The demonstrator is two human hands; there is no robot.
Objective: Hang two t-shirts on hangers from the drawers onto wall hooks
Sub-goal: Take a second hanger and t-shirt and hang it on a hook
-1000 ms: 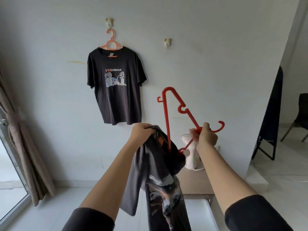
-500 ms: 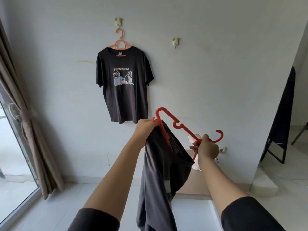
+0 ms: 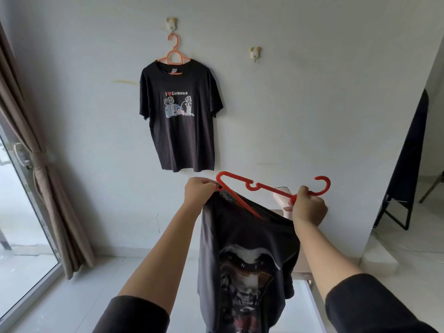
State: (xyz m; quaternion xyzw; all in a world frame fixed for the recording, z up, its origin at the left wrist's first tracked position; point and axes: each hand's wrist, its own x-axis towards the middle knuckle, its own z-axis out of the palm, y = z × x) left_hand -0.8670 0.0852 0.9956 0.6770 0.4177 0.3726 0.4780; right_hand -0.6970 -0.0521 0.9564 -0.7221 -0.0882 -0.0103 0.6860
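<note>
- The right hand (image 3: 308, 207) is closed around the neck of the red plastic hanger (image 3: 264, 188), just below its hook, probably to keep it steady.
- The left hand (image 3: 199, 192) pinches the collar of the dark grey printed t-shirt (image 3: 245, 260) at the hanger's far tip, apparently to pull it over.
- The black souvenir t-shirt (image 3: 180, 121) hangs already on its orange hanger (image 3: 174, 52); the small cream wall hook (image 3: 254, 53) to its right is free.

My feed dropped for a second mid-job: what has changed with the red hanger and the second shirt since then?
The red hanger has tipped from nearly upright to almost level, its arm going deeper into the dark shirt. The left hand still pinches the collar; the right hand still grips near the hook end. The first shirt stays hung, and the second wall hook is still free.
</note>
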